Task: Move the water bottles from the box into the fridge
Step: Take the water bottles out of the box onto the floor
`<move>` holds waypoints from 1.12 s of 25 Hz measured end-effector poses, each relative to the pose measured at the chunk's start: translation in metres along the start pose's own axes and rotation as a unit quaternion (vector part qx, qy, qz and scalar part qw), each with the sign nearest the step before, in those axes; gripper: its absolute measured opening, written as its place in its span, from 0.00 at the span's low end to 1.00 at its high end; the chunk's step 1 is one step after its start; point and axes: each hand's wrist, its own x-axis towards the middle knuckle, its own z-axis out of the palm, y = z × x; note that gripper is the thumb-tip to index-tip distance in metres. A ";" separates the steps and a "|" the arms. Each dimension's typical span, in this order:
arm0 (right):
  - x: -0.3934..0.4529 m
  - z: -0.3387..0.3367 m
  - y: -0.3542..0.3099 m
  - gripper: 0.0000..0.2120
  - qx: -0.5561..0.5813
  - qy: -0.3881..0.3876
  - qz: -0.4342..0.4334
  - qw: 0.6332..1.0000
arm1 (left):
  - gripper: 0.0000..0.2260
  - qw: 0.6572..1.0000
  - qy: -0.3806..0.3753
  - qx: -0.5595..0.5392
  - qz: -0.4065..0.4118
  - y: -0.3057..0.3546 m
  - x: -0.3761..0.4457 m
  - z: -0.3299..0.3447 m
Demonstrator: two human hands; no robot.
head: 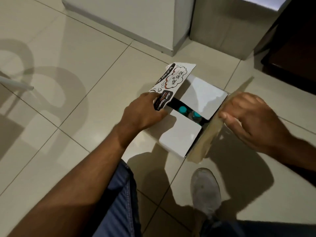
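Box point(179, 135) on pale tiled floor point(77, 74). Left hand point(142, 113) grips printed flap point(172, 79); right hand point(248, 117) grips brown flap point(205, 139). Teal-capped bottles point(183, 109) between the grips.

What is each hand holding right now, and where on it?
Left hand grips the box's printed flap at its near end. Right hand grips the plain brown flap along its edge. No bottle is held.

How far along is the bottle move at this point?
Barely begun. In hand: the left hand holds the printed flap back and the right hand pulls the brown flap of the box. Two teal caps show through the gap. Left: the inner flaps and every bottle.
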 end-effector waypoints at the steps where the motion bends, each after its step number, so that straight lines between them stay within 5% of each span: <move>1: -0.010 -0.004 -0.003 0.18 0.021 0.006 0.028 0.999 | 0.29 0.999 0.005 -0.030 -0.010 0.002 -0.004 -0.006; 5: -0.048 0.014 -0.015 0.20 0.060 -0.013 0.065 0.996 | 0.23 0.990 0.085 -0.110 -0.013 -0.007 -0.006 -0.012; 8: -0.054 0.032 -0.015 0.24 0.104 -0.078 0.177 0.976 | 0.21 0.974 0.162 -0.158 -0.022 -0.023 0.007 -0.021; 11: -0.055 0.056 -0.015 0.26 0.145 -0.152 0.244 0.947 | 0.17 0.962 0.240 -0.122 -0.054 -0.047 0.014 -0.025; 14: -0.044 0.072 -0.012 0.32 0.163 -0.140 0.258 0.942 | 0.13 0.948 0.283 -0.070 -0.126 -0.073 0.030 -0.017; 18: -0.017 0.087 -0.013 0.33 0.167 -0.089 0.259 0.947 | 0.16 0.959 0.216 -0.023 -0.180 -0.098 0.043 0.004; 22: -0.001 0.104 -0.013 0.35 0.165 -0.084 0.306 0.934 | 0.14 0.985 0.102 0.018 -0.137 -0.092 0.049 0.024; 28: 0.014 0.109 -0.010 0.35 0.142 -0.054 0.314 0.937 | 0.18 0.987 0.126 -0.011 -0.100 -0.062 0.055 0.030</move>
